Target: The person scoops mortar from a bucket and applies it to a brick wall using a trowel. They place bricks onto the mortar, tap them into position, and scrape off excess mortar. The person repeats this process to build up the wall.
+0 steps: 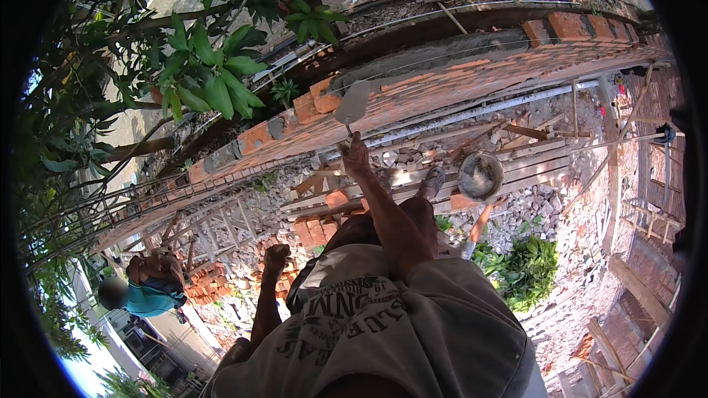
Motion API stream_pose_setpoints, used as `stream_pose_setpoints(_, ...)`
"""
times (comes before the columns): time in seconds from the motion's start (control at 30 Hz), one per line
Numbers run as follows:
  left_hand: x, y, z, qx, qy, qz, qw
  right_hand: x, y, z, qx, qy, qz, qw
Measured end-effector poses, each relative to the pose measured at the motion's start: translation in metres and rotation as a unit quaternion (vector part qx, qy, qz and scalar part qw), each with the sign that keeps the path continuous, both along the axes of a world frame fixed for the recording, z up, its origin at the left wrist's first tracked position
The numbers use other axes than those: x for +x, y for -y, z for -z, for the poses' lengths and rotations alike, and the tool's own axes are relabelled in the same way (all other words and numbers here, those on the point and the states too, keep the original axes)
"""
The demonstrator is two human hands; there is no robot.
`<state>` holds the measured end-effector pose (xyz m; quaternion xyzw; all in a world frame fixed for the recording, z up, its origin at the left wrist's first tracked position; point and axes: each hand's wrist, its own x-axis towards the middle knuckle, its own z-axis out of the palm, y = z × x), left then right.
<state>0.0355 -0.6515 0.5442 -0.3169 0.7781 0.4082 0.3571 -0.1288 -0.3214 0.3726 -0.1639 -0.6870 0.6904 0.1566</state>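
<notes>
Clearly, fingers of the right hand [355,156] grasp the trowel [353,103], its blade pointing outward over the brick wall [457,78]; the left hand [276,258], curled, contents unclear, hangs well apart.

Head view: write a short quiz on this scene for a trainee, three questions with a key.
1. Which of the person's hands holds the trowel?
2. True or false: the bucket stands to the left of the person's feet.
3. The co-worker is dressed in: a) yellow; b) teal; c) white.

Key: 1. The right hand. 2. False: it stands to their right. 3. b.
</notes>
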Motion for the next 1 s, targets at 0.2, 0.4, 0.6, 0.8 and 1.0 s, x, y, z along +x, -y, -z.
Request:
stream_pose_setpoints(0.2,-0.007,0.004,0.003,-0.004,-0.018,0.029,0.999,0.022,-0.068,-0.055,0.569,0.198,-0.089,0.793)
stream_pose_setpoints(0.4,-0.020,-0.025,0.004,-0.017,-0.030,0.062,0.997,0.024,-0.217,-0.080,0.616,0.257,-0.044,0.743)
stream_pose_setpoints(0.6,-0.017,-0.062,-0.001,0.005,-0.044,0.045,0.998,0.035,-0.341,-0.078,0.581,0.275,-0.022,0.766)
stream_pose_setpoints(0.8,-0.015,-0.077,0.000,-0.001,-0.041,0.065,0.997,0.072,-0.396,-0.069,0.560,0.276,0.012,0.781)
stream_pose_setpoints(1.0,-0.016,-0.091,0.018,0.047,-0.036,0.054,0.997,0.154,-0.398,-0.039,0.432,0.353,0.126,0.820)
